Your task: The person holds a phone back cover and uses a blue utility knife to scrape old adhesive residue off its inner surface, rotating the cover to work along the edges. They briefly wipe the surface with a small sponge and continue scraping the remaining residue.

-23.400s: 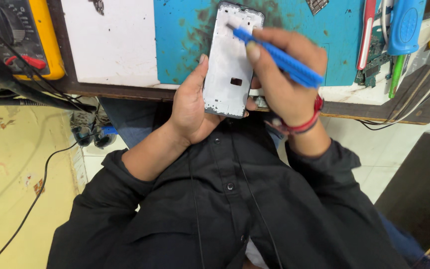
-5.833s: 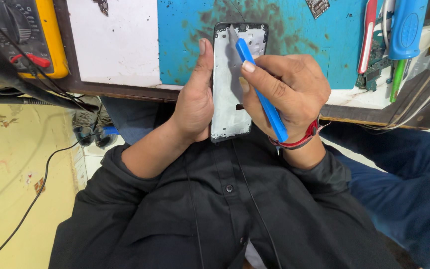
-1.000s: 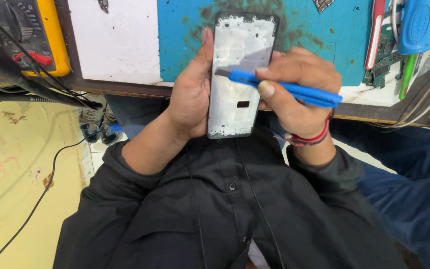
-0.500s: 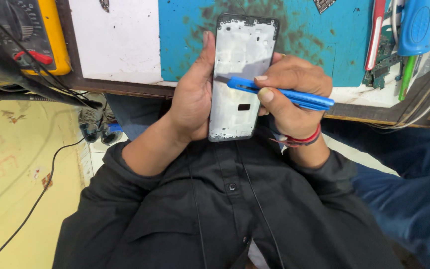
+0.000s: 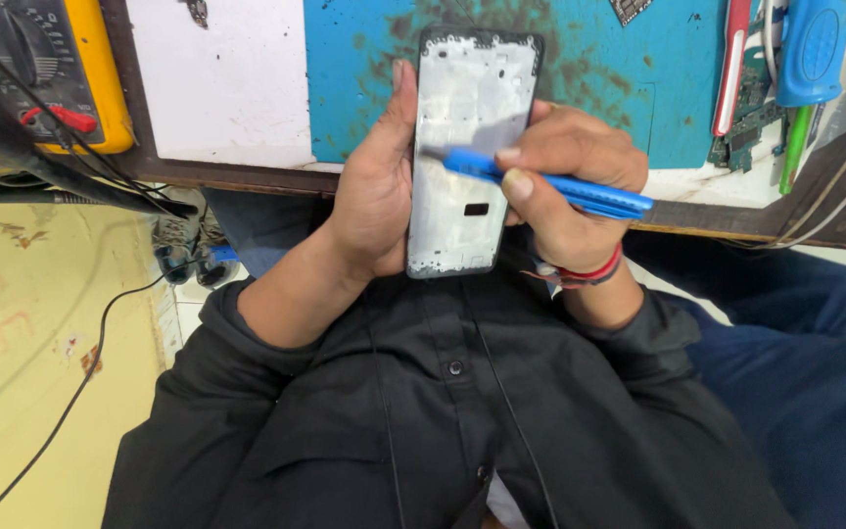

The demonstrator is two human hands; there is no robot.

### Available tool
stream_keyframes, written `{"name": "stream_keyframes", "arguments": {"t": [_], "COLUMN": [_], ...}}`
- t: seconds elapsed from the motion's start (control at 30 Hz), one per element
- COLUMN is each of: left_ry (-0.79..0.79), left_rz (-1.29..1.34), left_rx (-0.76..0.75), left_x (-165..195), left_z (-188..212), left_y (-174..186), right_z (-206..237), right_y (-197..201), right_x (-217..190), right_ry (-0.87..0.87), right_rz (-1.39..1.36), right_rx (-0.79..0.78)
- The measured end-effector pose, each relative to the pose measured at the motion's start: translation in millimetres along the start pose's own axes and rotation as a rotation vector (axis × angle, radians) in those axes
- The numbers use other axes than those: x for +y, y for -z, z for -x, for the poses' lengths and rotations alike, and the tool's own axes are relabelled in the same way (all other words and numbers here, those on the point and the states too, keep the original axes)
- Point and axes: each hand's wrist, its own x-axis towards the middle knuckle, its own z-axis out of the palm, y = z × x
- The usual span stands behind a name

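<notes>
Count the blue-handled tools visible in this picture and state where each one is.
2: a blue tool in the right hand, tip on the phone frame; a blue-handled tool at the bench's top right. Others may be hidden.

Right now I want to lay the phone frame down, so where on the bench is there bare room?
The white sheet, between the yellow multimeter and the blue mat, lies bare. The mat beside the phone frame is open too. The right end is crowded: a red tool, a blue-handled tool, a green circuit board, cables.
</notes>
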Motion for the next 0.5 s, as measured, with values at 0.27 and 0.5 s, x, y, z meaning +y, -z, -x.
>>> {"name": "stream_keyframes", "arguments": {"t": [0.27, 0.5], "left_ry": [-0.011, -0.001], "left_rz": [-0.001, -0.024], "left_rx": [-0.036, 0.047], "left_x": [3.4, 3.5], "left_z": [-2.4, -4.3], "left_y": [1.7, 0.7], "right_z": [-3.9, -8.4], "right_y": [-0.9, 0.5], "right_x": [-1.0, -1.9], "right_ry": [-0.012, -0.004], "right_rz": [-0.013, -0.029], "right_rx": [-0.018, -0.02]}}
